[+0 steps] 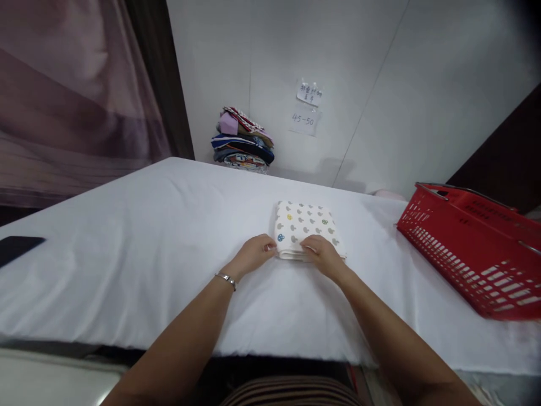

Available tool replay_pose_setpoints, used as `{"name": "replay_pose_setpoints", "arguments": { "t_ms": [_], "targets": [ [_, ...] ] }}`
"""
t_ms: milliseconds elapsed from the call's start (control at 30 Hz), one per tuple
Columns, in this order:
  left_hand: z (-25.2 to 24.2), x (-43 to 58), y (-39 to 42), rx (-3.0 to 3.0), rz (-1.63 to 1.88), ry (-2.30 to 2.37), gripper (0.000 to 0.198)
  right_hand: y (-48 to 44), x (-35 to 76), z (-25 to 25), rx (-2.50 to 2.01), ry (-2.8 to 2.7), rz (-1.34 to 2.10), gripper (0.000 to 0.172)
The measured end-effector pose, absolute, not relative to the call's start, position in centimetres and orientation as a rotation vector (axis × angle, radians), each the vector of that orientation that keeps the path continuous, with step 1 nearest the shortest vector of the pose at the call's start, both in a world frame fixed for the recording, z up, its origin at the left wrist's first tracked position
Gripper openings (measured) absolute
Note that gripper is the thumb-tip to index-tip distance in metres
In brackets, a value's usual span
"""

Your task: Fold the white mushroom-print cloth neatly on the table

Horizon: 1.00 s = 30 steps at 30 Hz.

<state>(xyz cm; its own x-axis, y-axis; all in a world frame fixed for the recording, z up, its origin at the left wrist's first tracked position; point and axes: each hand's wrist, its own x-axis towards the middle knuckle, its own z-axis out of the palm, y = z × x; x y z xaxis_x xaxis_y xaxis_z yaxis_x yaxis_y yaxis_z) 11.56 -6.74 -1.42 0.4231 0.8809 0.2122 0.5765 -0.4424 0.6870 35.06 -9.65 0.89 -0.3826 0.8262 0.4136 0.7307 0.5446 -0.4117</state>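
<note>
A folded white cloth (305, 225) printed with small grey mushroom shapes, plus a few blue, yellow and green ones, lies flat in a neat square. At its near left corner is my left hand (253, 252), fingers curled and pinched at the cloth's edge; a silver bracelet circles that wrist. My right hand (324, 255) closes on the near folded edge, its fingertips on top of the print. The layers of the fold show along the front between both hands. Exactly how the thumbs grip is partly hidden.
The cloth lies on a table with a white cover (169, 237). A red plastic basket (473, 248) stands at the right. Against the wall is a stack of folded fabrics (243, 141). A dark flat object (19, 247) rests at the left edge, near a pinkish curtain (76, 101).
</note>
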Motion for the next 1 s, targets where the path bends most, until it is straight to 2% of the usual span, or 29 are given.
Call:
{"name": "replay_pose_setpoints", "arguments": {
  "t_ms": [400,533,800,1000],
  "targets": [
    [-2.6,12.1,-6.5,2.146,0.762,1.193,0.009,-8.2,32.2,-1.5,-1.174,-2.349,0.13,0.021],
    [-2.1,12.1,-6.7,2.157,0.727,1.17,0.014,-8.2,32.5,-1.5,-1.152,-2.414,0.098,0.023],
    [-1.2,13.2,-7.5,2.338,0.533,1.469,0.013,-8.0,31.5,-1.1,-1.233,-2.548,-0.119,0.015],
    [-1.6,14.1,-7.8,2.384,0.46,1.605,0.008,-7.6,30.9,-1.9,-1.209,-2.515,-0.225,0.017]
  ]
}}
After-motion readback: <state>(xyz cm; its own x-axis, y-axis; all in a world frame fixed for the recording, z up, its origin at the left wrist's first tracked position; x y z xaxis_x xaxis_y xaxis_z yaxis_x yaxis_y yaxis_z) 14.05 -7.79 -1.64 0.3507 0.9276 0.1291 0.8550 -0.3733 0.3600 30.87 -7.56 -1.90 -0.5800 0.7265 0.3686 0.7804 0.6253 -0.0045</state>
